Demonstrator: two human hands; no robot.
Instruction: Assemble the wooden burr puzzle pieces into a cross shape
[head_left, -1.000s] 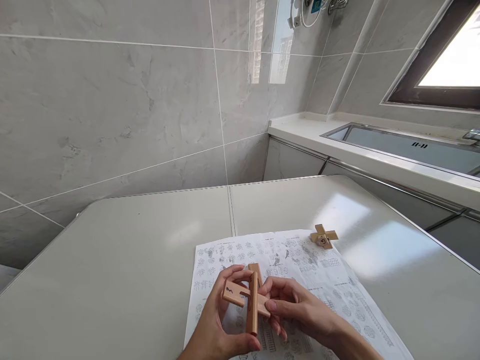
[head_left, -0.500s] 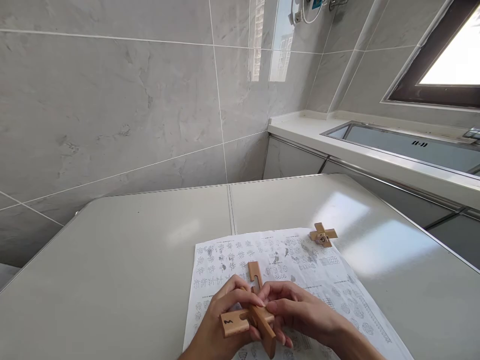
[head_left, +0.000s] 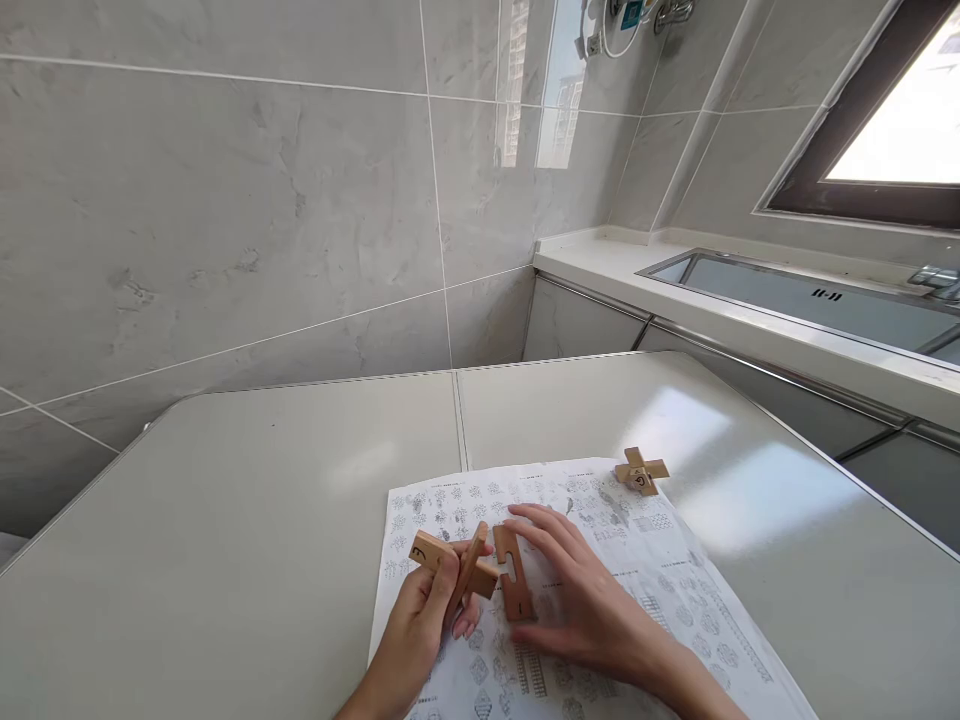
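Note:
My left hand [head_left: 424, 625] is closed on two crossed wooden puzzle pieces [head_left: 454, 566], held just above a printed instruction sheet [head_left: 637, 560]. A third notched wooden piece [head_left: 512, 572] lies flat on the sheet right beside them. Over that piece my right hand [head_left: 577, 590] is spread, fingers apart, with the thumb at the piece's near end and the fingertips past its far end. A small assembled wooden cross [head_left: 640, 472] rests at the sheet's far right corner.
The sheet lies on a pale grey table [head_left: 262, 500] with a centre seam. Grey tiled walls stand behind. A white counter with a steel sink [head_left: 795, 295] runs along the right, below a dark-framed window.
My left hand carried the crossed pieces up and to the left. My right hand let go of them and opened over the notched piece on the sheet.

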